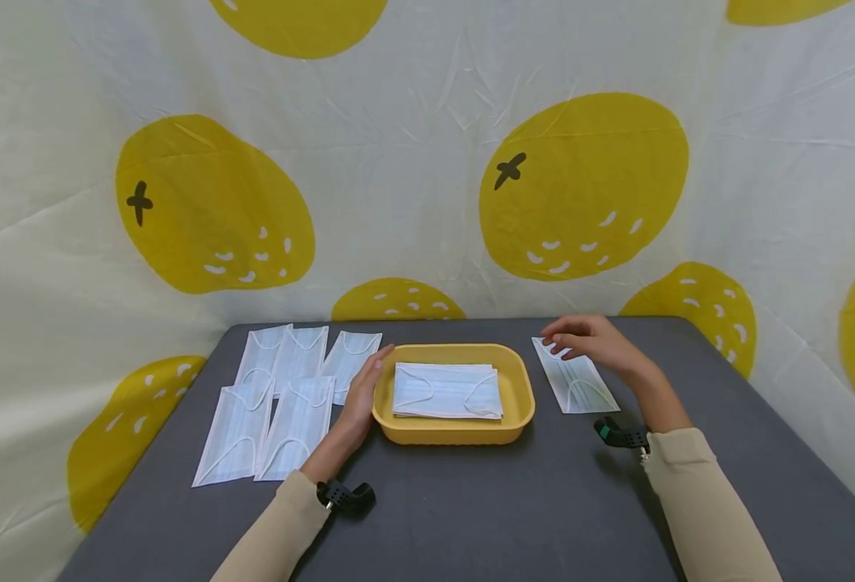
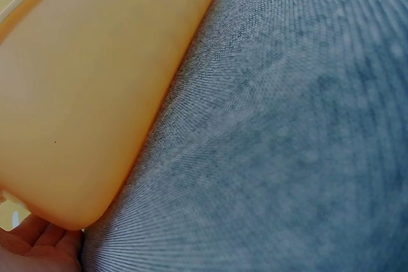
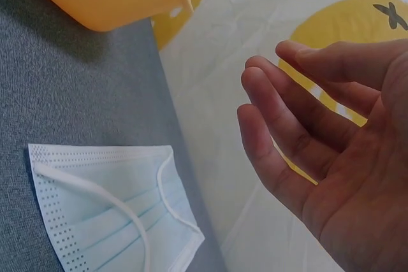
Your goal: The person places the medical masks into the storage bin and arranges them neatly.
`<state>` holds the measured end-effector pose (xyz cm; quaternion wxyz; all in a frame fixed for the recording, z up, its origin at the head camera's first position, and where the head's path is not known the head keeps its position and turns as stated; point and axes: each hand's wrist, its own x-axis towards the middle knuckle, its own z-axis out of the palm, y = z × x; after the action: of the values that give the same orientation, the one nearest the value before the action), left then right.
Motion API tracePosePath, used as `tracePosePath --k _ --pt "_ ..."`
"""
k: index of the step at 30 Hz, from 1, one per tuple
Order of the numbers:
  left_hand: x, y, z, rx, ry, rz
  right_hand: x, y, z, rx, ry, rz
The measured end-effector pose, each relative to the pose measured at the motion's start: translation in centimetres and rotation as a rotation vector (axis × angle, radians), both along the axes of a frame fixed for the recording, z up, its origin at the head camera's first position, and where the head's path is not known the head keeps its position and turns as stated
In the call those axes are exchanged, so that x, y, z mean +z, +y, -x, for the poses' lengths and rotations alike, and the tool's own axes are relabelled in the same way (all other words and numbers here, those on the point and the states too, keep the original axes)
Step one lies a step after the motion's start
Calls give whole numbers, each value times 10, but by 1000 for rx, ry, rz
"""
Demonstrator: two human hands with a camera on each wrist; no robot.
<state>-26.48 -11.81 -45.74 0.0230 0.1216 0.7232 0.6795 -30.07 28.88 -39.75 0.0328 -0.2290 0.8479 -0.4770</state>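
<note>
A yellow tray (image 1: 453,436) stands mid-table, with a small stack of pale blue face masks (image 1: 445,390) lying flat in it, ear loops on top. My left hand (image 1: 358,400) rests against the tray's left end; in the left wrist view its fingers (image 2: 48,240) lie along the tray's corner (image 2: 70,157). My right hand (image 1: 593,343) is raised above a single face mask (image 1: 579,386) to the right of the tray. The right wrist view shows the right hand (image 3: 331,138) with loosely bent fingers and nothing between them, apart from the mask (image 3: 121,214) below.
Several more face masks (image 1: 234,432) lie spread, partly overlapping, on the left of the dark grey table (image 1: 471,517). A white curtain (image 1: 398,162) printed with yellow fruit hangs right behind the table. Each wrist carries a black camera band (image 1: 343,497).
</note>
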Motion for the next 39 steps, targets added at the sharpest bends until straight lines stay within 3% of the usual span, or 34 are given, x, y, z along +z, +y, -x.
tracePosePath --k 30,39 --pt "-1 -2 -1 -12 -1 10 -11 27 0 -153 -57 -18" --pt "-5 -3 3 -36 34 -37 -12 34 0 -172 -75 -20"
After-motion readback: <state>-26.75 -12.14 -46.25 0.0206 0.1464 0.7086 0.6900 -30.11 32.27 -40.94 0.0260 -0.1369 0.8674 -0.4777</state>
